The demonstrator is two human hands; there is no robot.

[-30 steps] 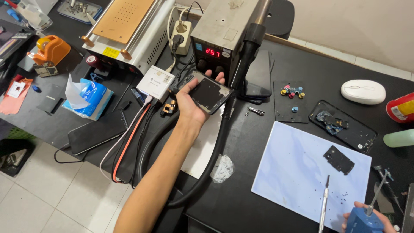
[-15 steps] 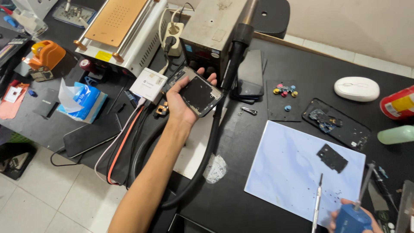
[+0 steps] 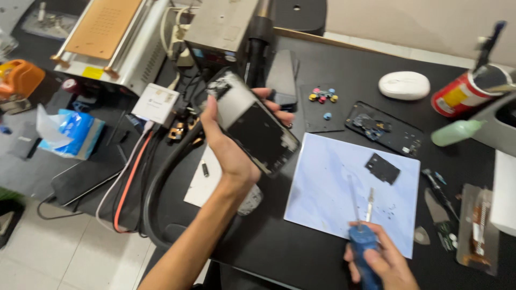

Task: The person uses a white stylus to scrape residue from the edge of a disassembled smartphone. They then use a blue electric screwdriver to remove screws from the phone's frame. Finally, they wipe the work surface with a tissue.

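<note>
While the left hand (image 3: pixel 228 142) grips the opened phone (image 3: pixel 252 126) slanting toward the tabletop's far-left corner, the right hand (image 3: pixel 379 263), fisted around a blue-handled screwdriver (image 3: pixel 361 236), waits at the near edge.

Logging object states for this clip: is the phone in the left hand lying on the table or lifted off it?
Lifted. The left hand grips the phone tilted in the air above the black table, dark face towards the camera.

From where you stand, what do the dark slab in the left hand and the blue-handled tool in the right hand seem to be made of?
The phone panel in the left hand looks like glossy black glass: it reflects light, and its pale upper end looks scuffed or coated with residue. The screwdriver in the right hand seems to have a matte blue plastic or rubber handle and a thin, shiny metal shaft.
</note>
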